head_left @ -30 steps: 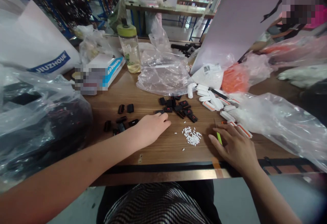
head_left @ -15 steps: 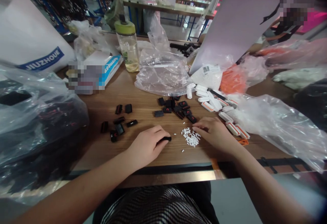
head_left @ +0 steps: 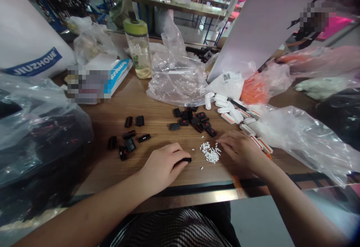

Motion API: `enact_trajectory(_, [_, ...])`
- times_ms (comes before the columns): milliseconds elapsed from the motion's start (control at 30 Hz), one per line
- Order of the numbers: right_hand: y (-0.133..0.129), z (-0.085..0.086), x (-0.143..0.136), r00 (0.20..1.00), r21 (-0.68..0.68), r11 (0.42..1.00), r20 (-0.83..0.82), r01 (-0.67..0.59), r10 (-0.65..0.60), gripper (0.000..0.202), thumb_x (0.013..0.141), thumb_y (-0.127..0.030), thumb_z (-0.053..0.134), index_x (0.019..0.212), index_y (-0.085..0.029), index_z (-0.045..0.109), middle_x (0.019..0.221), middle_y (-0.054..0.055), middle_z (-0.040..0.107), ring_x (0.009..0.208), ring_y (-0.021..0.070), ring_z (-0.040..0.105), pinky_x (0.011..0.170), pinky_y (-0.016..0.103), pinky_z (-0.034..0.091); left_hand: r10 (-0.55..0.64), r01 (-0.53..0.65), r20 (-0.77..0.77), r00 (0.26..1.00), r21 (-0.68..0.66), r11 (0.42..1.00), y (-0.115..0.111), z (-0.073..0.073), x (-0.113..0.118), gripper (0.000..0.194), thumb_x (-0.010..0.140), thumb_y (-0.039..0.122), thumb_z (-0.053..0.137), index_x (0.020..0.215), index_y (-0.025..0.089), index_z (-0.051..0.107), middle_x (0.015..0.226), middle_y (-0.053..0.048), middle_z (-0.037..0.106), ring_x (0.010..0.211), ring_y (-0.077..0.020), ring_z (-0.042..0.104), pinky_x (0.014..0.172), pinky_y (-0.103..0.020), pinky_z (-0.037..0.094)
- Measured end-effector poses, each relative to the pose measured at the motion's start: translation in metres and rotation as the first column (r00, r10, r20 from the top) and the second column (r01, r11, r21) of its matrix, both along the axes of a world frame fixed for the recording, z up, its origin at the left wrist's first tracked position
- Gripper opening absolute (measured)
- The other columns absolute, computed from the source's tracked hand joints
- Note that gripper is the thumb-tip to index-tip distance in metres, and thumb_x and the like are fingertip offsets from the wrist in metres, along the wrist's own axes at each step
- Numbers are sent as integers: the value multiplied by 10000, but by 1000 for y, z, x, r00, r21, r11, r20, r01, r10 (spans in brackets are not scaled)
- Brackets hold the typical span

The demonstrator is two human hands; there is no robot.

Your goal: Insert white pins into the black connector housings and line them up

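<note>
My left hand (head_left: pixel 166 164) pinches a black connector housing (head_left: pixel 186 160) just above the table, and most of the housing is hidden by the fingers. To its right lies a loose pile of tiny white plugs (head_left: pixel 211 155), with a few strays around it. My right hand (head_left: pixel 236 147) rests at the right side of that pile, fingers loosely bent and slightly apart, fingertips close to the outermost plugs. Nothing shows between those fingers. Beyond the pile sits a cluster of black connector housings (head_left: pixel 196 121). More black housings (head_left: pixel 129 145) lie scattered to the left of my left hand.
White connector pieces with orange edges (head_left: pixel 227 118) lie at the right beside a clear plastic bag (head_left: pixel 295 134). A crumpled clear bag (head_left: pixel 177 83) and a green-lidded bottle (head_left: pixel 138 51) stand behind. Large bagged dark parts (head_left: pixel 42 157) fill the left side.
My right hand has drawn back slightly to the right from the white plugs. The left hand still holds the black housing, now slightly lower in view. The whole view has shifted a little.
</note>
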State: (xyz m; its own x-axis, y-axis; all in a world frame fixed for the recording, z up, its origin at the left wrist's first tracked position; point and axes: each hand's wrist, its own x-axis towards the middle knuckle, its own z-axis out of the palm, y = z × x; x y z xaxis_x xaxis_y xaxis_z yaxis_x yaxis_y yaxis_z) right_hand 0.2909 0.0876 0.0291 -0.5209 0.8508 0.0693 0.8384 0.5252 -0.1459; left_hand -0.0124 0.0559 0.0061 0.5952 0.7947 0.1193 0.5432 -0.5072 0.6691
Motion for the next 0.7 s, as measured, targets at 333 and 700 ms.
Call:
enact_trajectory(333, [-12, -2, -21, 939, -99, 943, -102, 318, -328, 294, 891, -349, 573, 706, -208, 752, 690, 27, 732, 643, 176, 651, 610, 276, 419, 12, -12, 11, 1000, 9, 1000, -3, -3, 0, 200, 965, 240, 570, 1130, 250, 683, 1030, -33, 662, 920, -194, 642, 836, -378, 547])
enact_trajectory(700, [-11, -13, -27, 778, -353, 832, -325, 429, -538, 206, 811, -355, 635, 742, -188, 732, 660, 14, 724, 590, 173, 651, 551, 264, 443, 128, -128, 13, 992, -34, 991, -2, -3, 2, 133, 858, 166, 677, 976, 209, 636, 897, -10, 682, 795, -188, 644, 751, -364, 541])
